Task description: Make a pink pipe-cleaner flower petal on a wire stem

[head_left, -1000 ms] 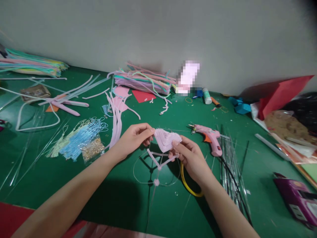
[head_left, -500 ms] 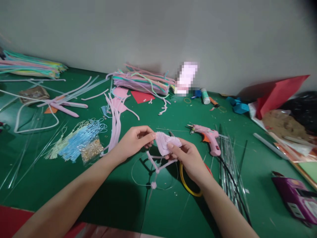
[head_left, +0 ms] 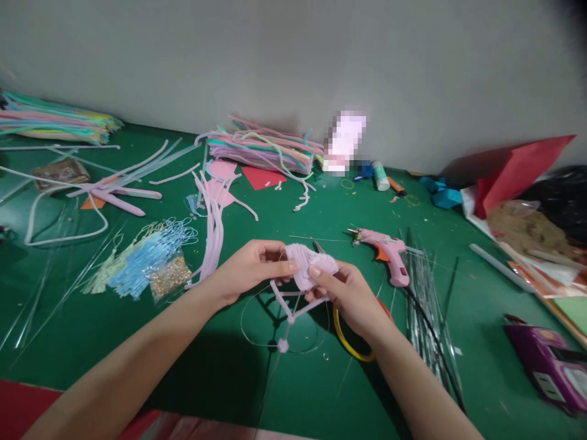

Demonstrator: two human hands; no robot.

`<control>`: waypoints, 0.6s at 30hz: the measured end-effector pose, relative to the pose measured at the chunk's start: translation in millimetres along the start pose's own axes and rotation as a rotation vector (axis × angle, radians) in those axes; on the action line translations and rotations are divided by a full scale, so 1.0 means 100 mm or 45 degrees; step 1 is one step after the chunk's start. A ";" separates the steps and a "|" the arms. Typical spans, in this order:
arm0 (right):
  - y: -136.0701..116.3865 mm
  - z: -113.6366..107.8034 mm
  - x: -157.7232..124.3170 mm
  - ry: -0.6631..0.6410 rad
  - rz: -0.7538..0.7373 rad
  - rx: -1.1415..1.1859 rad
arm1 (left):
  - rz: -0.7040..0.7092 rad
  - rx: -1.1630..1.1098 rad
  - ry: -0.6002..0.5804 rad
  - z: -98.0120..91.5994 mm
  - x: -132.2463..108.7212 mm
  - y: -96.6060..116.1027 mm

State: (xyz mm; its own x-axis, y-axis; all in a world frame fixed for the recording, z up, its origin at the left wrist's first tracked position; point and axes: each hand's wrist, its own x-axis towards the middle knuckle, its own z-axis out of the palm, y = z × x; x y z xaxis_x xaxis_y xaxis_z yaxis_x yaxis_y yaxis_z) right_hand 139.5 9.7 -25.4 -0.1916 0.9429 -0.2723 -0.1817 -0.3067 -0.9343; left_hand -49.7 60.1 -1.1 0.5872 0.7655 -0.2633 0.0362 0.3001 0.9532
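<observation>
A ribbed lilac piece (head_left: 303,258) sits between the left hand (head_left: 259,269) and right hand (head_left: 352,290), both pinching it; it looks light, soft and easily crushed, best held gently by its edges.

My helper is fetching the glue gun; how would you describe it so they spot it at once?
On the green table, find the right hand, which holds a lilac piece. Beyond that hand and to its right lies the glue gun, nozzle pointing left, with shiny strips by its grip. Its pink body and orange trigger set it apart from them.
</observation>
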 end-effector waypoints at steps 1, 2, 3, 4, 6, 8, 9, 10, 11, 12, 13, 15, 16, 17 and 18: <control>-0.01 0.00 0.00 0.001 0.004 0.001 | 0.002 -0.017 -0.004 0.00 0.00 0.00; -0.01 0.00 0.00 0.003 0.006 -0.001 | -0.001 -0.026 0.000 0.01 0.00 -0.01; -0.01 0.00 0.00 0.005 0.006 -0.004 | -0.010 -0.029 0.007 0.01 0.00 -0.01; -0.01 0.00 0.00 0.006 0.003 -0.011 | -0.025 -0.030 0.009 0.02 0.00 -0.01; -0.01 0.01 0.00 0.008 -0.013 -0.037 | -0.058 -0.040 -0.003 0.03 0.00 -0.01; 0.01 0.01 0.00 0.000 -0.037 -0.072 | -0.081 -0.067 -0.024 0.05 0.00 -0.02; 0.01 0.02 0.01 -0.008 -0.046 -0.085 | -0.083 -0.081 -0.035 0.05 0.00 -0.02; 0.02 0.02 0.01 -0.015 -0.050 -0.092 | -0.078 -0.091 -0.044 0.05 0.00 -0.02; 0.02 0.02 0.01 -0.021 -0.049 -0.091 | -0.071 -0.098 -0.053 0.05 0.00 -0.02; 0.02 0.02 0.00 -0.024 -0.045 -0.083 | -0.061 -0.104 -0.063 0.05 0.00 -0.02; 0.02 0.03 0.00 -0.025 -0.040 -0.070 | -0.052 -0.111 -0.074 0.05 0.00 -0.02; 0.01 0.03 0.00 -0.027 -0.040 -0.046 | -0.044 -0.128 -0.086 0.05 0.00 -0.01; 0.01 0.04 0.00 -0.026 -0.046 -0.036 | -0.050 -0.129 -0.084 0.05 -0.01 0.00; 0.01 0.04 0.00 -0.021 -0.052 -0.031 | -0.062 -0.124 -0.078 0.05 -0.01 0.00; 0.01 0.05 0.00 -0.012 -0.059 -0.028 | -0.080 -0.112 -0.071 0.05 -0.01 0.01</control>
State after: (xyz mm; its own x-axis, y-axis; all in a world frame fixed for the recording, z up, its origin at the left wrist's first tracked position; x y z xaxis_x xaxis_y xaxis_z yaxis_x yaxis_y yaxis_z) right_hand 134.7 8.6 -24.7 -0.1927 0.9547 -0.2268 -0.1692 -0.2600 -0.9507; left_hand -46.3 56.5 1.0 0.6304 0.7111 -0.3113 0.0048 0.3974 0.9176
